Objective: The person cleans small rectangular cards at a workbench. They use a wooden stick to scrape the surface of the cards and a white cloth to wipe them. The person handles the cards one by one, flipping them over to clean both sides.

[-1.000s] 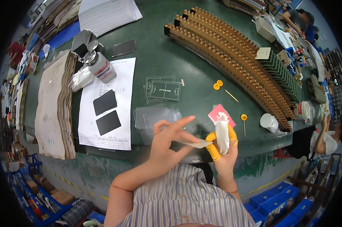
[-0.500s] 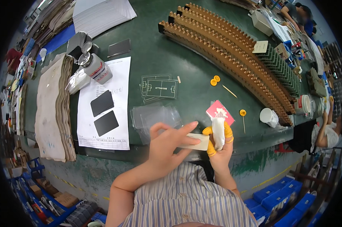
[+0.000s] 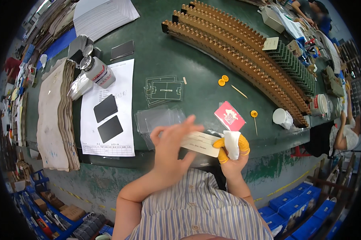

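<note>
My left hand [image 3: 170,144], blurred by motion, has its fingers stretched out and apart beside the left end of a cream card [image 3: 200,145] with printed lines. Whether it touches the card, I cannot tell. Yellow finger cots cover several fingers of my right hand [image 3: 233,160], which is closed on the card's right end and on a folded white cloth [image 3: 231,143]. Just beyond the cloth lies a pink printed card [image 3: 230,116] on the green table [image 3: 156,44]. Clear plastic sheets [image 3: 158,122] lie to the left, past my left hand.
Dark green printed plates [image 3: 166,91] and a white paper [image 3: 126,80] bearing black cards [image 3: 110,129] lie left. A metal bottle [image 3: 100,73] stands there. Notched wooden racks [image 3: 224,48] run along the right, near a white tub [image 3: 282,117], loose yellow finger cots [image 3: 221,82] and toothpicks [image 3: 239,91].
My left fingers have lifted off the cream card and spread, baring more of it. My right hand has drawn the cloth back, uncovering the pink card. The view has shifted slightly.
</note>
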Demonstrator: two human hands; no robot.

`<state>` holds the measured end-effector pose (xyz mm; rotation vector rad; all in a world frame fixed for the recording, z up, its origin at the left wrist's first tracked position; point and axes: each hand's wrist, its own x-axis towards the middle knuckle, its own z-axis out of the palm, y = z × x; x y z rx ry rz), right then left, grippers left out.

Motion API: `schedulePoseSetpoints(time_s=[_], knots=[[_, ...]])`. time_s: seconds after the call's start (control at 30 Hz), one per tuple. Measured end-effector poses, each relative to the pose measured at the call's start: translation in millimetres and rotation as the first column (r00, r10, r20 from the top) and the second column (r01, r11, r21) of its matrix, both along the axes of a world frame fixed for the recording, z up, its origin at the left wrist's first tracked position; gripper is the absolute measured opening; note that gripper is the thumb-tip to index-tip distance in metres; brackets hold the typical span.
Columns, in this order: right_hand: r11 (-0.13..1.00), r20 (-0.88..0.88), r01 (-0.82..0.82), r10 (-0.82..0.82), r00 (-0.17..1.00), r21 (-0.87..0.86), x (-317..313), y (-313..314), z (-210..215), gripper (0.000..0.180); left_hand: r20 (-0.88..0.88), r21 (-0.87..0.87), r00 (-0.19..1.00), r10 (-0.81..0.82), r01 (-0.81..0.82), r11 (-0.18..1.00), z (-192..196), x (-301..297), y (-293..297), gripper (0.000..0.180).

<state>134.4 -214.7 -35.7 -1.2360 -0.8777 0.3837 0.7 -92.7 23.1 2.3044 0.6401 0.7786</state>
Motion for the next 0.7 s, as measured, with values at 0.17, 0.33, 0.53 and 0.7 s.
schedulePoseSetpoints(time_s=[0.17, 0.33, 0.53, 0.7], knots=[[0.987, 0.117, 0.16, -0.16, 0.98, 0.011, 6, -10, -5, 0.022, 0.364, -0.808, 0.92, 0.146, 0.235, 0.54, -10, 2, 6, 0.06], [0.997, 0.161, 0.082, -0.081, 0.984, 0.004, 18, -23, -13, 0.025, 0.313, -0.945, 0.949, 0.018, 0.31, 0.102, -4, -5, 16, 0.053], [0.996, 0.334, 0.089, -0.082, 0.939, -0.006, 25, -25, -10, 0.026, 0.253, -0.964, 0.967, -0.013, 0.254, 0.077, -2, -2, 14, 0.05], [0.954, 0.498, 0.294, -0.227, 0.837, -0.059, 25, -25, -14, 0.032, 0.23, -0.963, 0.973, 0.024, 0.224, 0.15, 7, -2, 11, 0.048]])
